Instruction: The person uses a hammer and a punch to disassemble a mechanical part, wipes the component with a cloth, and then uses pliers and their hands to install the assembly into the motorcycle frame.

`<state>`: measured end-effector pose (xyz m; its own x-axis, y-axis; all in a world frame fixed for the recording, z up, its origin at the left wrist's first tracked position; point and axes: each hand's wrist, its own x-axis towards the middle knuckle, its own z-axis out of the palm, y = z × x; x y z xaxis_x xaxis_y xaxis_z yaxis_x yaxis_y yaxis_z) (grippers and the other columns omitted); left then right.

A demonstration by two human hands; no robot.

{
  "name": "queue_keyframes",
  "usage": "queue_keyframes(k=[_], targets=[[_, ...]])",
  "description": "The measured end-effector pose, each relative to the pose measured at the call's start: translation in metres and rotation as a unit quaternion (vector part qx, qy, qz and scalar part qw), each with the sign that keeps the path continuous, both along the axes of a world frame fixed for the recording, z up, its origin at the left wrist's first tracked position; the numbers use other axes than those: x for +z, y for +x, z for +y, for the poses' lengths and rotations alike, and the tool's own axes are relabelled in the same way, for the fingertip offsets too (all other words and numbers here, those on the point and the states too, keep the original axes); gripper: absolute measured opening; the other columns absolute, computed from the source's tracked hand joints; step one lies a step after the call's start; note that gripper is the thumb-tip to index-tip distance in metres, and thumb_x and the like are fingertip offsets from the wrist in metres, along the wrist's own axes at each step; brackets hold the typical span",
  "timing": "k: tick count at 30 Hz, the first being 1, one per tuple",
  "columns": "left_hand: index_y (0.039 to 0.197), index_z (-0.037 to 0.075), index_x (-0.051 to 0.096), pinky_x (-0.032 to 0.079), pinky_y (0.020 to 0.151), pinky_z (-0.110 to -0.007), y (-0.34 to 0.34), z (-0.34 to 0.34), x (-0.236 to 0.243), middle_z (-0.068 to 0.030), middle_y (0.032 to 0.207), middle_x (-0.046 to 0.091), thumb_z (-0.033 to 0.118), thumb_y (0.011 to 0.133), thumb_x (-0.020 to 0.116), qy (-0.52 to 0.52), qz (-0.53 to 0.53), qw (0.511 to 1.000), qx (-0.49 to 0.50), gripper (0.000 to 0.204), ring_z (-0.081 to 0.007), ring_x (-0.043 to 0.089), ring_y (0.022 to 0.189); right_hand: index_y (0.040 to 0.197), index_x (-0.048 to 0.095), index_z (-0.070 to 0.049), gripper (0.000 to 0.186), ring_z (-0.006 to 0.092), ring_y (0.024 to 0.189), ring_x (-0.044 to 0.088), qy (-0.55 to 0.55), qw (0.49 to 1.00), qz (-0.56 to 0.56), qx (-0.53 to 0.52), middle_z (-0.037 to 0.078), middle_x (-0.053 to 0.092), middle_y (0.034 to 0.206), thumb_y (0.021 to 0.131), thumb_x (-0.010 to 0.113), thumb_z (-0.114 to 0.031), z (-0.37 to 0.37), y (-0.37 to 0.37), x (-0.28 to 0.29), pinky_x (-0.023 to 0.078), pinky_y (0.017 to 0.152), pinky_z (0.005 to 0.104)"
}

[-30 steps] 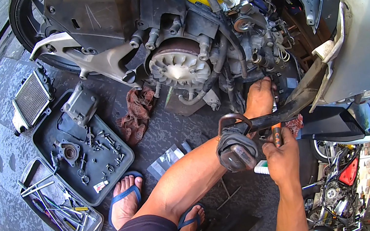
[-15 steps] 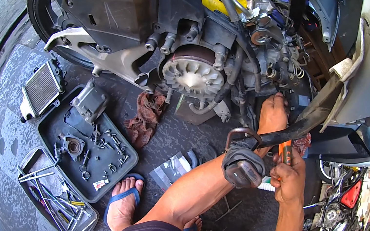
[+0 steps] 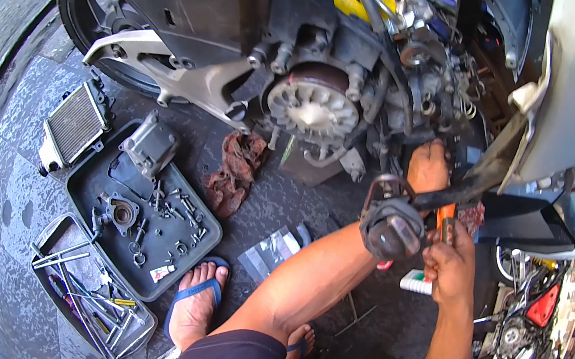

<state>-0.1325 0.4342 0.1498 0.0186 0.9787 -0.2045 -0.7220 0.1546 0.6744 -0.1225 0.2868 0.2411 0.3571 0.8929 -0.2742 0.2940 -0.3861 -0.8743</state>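
Beneath the engine (image 3: 362, 81) with its white finned fan, my left hand (image 3: 427, 166) has its fingers curled round something I cannot make out at the lower right of the casing. My right hand (image 3: 448, 259) grips an orange-handled tool (image 3: 447, 215), whose upper end is hidden behind a black bar (image 3: 463, 191). That bar ends in a dark, rubber-wrapped piece (image 3: 392, 229) over my left forearm. A crumpled red rag (image 3: 239, 165) lies left of the engine, and a green-and-white container (image 3: 417, 281) lies left of my right hand.
At left are a radiator (image 3: 72, 125), a grey tray (image 3: 209, 235) with bolts and metal parts, and a tool tray (image 3: 147, 331). A pale body panel (image 3: 560, 70) arches at right. A partly dismantled motorbike (image 3: 538, 312) stands lower right. My sandalled foot (image 3: 192, 312) is beside the trays.
The whole view has shifted, with the engine and trays appearing further right. My left hand stays low by the engine. My right hand still grips the orange handle, slightly lower in the picture.
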Motion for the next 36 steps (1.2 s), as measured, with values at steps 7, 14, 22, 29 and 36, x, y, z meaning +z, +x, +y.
queue_keyframes(k=[7, 14, 22, 29, 36], targets=[[0.076, -0.001, 0.065, 0.047, 0.066, -0.040, 0.001, -0.007, 0.000, -0.0145, 0.066, 0.064, 0.035, 0.099, 0.047, 0.049, 0.003, 0.999, 0.012, 0.047, -0.0270, 0.062, 0.064, 0.083, 0.052, -0.005, 0.011, 0.0052, 0.052, 0.044, -0.036, 0.997, -0.060, 0.014, -0.001, 0.049, 0.071, 0.075, 0.057, 0.001, -0.004, 0.008, 0.008, 0.035, 0.043, 0.0234], [0.093, 0.008, 0.064, 0.046, 0.062, -0.033, -0.042, -0.008, 0.012, -0.0035, 0.075, 0.061, 0.028, 0.098, 0.054, 0.002, 0.070, 0.996, -0.058, 0.023, -0.0178, 0.054, 0.065, 0.082, 0.051, 0.001, 0.015, 0.0163, 0.055, 0.048, 0.033, 0.987, -0.125, 0.096, 0.007, 0.049, 0.065, 0.077, 0.063, -0.006, 0.002, 0.003, 0.000, 0.042, 0.054, 0.0353], [0.096, 0.006, 0.060, 0.051, 0.057, -0.037, -0.029, -0.005, 0.013, -0.0058, 0.077, 0.060, 0.030, 0.102, 0.049, 0.049, -0.037, 0.992, -0.115, 0.027, -0.0173, 0.058, 0.064, 0.085, 0.051, -0.002, 0.014, 0.0058, 0.063, 0.041, 0.102, 0.975, -0.152, 0.128, -0.001, 0.044, 0.071, 0.082, 0.063, -0.008, -0.010, 0.016, -0.007, 0.037, 0.055, 0.0252], [0.111, 0.003, 0.061, 0.056, 0.067, -0.037, -0.029, -0.009, 0.018, -0.0090, 0.100, 0.067, 0.030, 0.103, 0.047, 0.048, -0.096, 0.989, -0.103, 0.032, -0.0177, 0.066, 0.080, 0.085, 0.050, -0.003, 0.012, 0.0055, 0.062, 0.041, 0.106, 0.974, -0.143, 0.141, -0.001, 0.043, 0.070, 0.082, 0.062, -0.006, -0.003, 0.022, -0.009, 0.036, 0.056, 0.0244], [0.109, 0.001, 0.060, 0.056, 0.066, -0.033, -0.027, -0.010, 0.017, -0.0066, 0.087, 0.067, 0.029, 0.103, 0.046, 0.053, -0.083, 0.990, -0.096, 0.032, -0.0178, 0.066, 0.072, 0.086, 0.050, -0.003, 0.012, 0.0049, 0.061, 0.040, 0.119, 0.973, -0.144, 0.138, -0.001, 0.041, 0.070, 0.081, 0.061, -0.004, -0.006, 0.028, -0.015, 0.035, 0.055, 0.0234]])
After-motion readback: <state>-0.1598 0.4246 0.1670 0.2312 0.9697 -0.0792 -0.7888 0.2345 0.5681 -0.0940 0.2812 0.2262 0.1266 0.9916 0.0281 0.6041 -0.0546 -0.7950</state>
